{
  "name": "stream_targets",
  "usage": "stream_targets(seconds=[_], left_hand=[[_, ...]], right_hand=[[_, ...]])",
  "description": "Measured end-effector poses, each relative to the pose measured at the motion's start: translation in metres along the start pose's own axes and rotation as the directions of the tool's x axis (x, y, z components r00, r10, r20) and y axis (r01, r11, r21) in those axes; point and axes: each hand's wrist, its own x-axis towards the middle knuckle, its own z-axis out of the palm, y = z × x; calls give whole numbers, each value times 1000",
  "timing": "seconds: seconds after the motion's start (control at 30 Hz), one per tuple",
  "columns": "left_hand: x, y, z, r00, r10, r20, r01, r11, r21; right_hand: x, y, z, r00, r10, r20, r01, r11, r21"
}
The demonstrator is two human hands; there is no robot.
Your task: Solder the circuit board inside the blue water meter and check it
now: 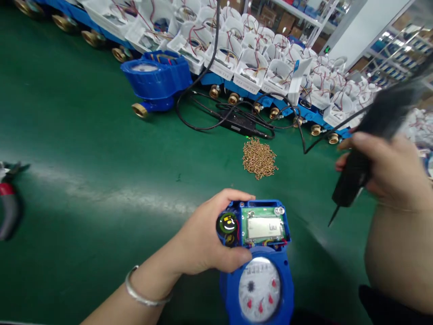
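Note:
My left hand [209, 234] is closed around the upper part of a blue water meter [287, 280]. The meter's open housing shows a green circuit board with a small display [264, 227] and a round dark part beside it. Below that sits a white dial [260, 289] with red pointers. My right hand [389, 167] grips a black electric screwdriver [353, 176], its bit pointing down and to the left, apart from the meter. The screwdriver's upper end is blurred. Beyond the meter lies a heap of small brass-coloured screws [259, 158] on the green table.
Rows of water meters with white open housings and wires [250, 67] line the back. Another blue meter [155, 79] stands before them. A black power adapter [238, 123] and looped cable lie behind the screws. Pliers [8, 203] rest at the far left of the green tabletop [94, 189].

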Motion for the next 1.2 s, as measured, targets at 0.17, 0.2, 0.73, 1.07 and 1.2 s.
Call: stream_targets(seconds=[0.17, 0.2, 0.73, 1.07, 1.2], left_hand=[[-2, -1, -1, 997, 63, -39, -61, 996, 64], [-2, 0, -2, 996, 75, -45, -71, 995, 72], [-5, 0, -2, 988, 136, -69, -125, 981, 150], [-18, 9, 11, 946, 321, -41, -270, 853, 447], [-18, 12, 13, 951, 308, -37, -252, 834, 491]], right_hand=[[-15, 6, 88, 980, -95, 177, 144, 946, -289], [-21, 3, 102, 973, -117, 201, 179, 927, -330], [-69, -4, 91, 828, -559, 37, 555, 828, 78], [-145, -18, 87, 907, -421, 11, 289, 642, 710], [-142, -16, 78, 838, -544, -37, 461, 671, 581]])
